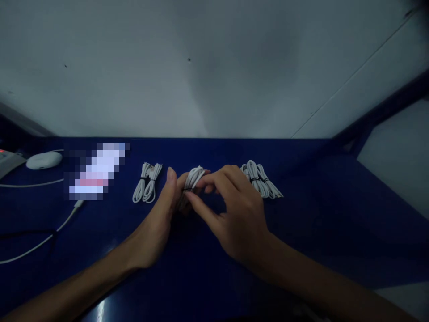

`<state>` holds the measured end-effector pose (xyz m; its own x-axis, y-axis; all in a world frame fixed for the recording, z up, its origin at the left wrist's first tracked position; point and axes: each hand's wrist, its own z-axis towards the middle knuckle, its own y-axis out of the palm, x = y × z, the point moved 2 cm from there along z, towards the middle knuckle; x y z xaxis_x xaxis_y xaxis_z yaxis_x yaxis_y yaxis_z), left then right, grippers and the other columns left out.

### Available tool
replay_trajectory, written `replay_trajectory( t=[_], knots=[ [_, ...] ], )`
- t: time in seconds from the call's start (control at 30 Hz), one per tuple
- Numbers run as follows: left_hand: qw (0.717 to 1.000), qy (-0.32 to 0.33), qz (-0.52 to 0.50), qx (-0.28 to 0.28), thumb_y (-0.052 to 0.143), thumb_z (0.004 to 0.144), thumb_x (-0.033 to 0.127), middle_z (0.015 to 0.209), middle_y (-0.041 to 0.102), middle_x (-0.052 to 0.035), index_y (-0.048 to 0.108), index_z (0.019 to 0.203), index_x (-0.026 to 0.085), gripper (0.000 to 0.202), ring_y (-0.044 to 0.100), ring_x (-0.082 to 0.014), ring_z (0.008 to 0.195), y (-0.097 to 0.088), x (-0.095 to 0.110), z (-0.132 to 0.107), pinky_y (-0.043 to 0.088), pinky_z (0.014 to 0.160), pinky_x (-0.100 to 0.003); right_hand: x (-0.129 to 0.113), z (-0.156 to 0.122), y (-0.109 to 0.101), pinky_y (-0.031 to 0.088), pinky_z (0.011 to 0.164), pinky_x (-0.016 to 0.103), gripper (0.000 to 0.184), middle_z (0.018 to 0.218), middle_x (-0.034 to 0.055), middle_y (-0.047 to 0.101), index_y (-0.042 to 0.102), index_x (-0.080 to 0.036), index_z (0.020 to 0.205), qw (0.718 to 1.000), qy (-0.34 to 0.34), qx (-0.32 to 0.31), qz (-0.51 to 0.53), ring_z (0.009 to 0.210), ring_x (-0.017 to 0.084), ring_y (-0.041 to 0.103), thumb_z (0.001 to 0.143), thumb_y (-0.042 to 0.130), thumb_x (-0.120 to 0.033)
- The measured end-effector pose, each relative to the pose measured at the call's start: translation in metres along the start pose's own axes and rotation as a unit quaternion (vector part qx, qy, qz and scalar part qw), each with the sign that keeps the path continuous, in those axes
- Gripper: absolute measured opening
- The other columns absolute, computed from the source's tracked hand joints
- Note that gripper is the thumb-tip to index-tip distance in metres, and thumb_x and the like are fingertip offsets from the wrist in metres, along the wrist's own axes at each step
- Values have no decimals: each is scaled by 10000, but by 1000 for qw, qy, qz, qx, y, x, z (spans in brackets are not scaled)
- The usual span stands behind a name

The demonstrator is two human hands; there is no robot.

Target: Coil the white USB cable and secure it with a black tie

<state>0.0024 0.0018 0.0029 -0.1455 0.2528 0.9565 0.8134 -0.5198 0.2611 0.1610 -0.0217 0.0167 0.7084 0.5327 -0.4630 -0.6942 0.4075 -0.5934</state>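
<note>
1. Stretching below a pale matte wall: glossy dark-blue table (pixel 335 214).
2. Pinching a coiled white cable bundle (pixel 193 179) at centre: left hand (pixel 157 223), fingers curled round it.
3. Closing fingertips on the same smooth loops: right hand (pixel 234 210).
4. Lying tied alongside: left bundle (pixel 147 182), right bundle (pixel 262 180).

Both bare forearms are reaching forward from the lower corners and converging at the middle. The left hand (pixel 157 219) is standing on its outer edge, palm facing right, fingers extending upward and curling at the tips. The right hand (pixel 234 214) is arching palm-down, fingers bending toward the left hand's fingertips, with thumb and forefinger pinching together.
</note>
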Motion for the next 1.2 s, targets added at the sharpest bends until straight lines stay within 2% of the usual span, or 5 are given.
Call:
replay_trajectory(
  t=[0.33,0.5,0.7,0.97,1.2],
  knots=[
    [998,10,20,53,302,1122,742,1435,736,-105,672,1497,250,721,532,-347,1500,-5,-8,-2,383,1287,-499,0,-4,3,550,725,379,149,884,77,680,691,-134,944,998,-9,5,-69,828,214,614,1078,692,-200],
    [998,-3,14,54,288,1125,733,1576,664,-81,632,1568,279,721,394,-347,1628,-7,-13,-6,227,1379,-542,0,-4,2,577,741,390,61,957,114,721,688,-123,1082,995,-48,49,-76,884,239,656,1059,725,-166],
    [999,-5,3,40,322,1111,753,1631,615,-48,616,1592,332,704,411,-323,1620,1,-4,-5,267,1366,-492,1,-4,3,608,804,390,42,948,95,752,704,-149,1073,995,-68,44,-62,894,224,683,1057,732,-121],
    [998,-2,-28,55,453,1113,692,1094,715,-88,765,1367,276,579,616,-295,1130,2,1,3,503,1013,-429,4,-4,5,615,747,371,114,910,72,750,675,-178,989,997,-66,29,-7,858,205,668,1087,689,-121],
    [988,-44,-132,60,500,1100,658,920,522,-26,756,1235,197,544,393,-185,768,-1,2,7,464,777,-301,4,-6,3,633,902,408,134,1032,67,766,673,-203,1012,997,-19,28,66,1019,218,712,1052,734,-91]
  ],
)
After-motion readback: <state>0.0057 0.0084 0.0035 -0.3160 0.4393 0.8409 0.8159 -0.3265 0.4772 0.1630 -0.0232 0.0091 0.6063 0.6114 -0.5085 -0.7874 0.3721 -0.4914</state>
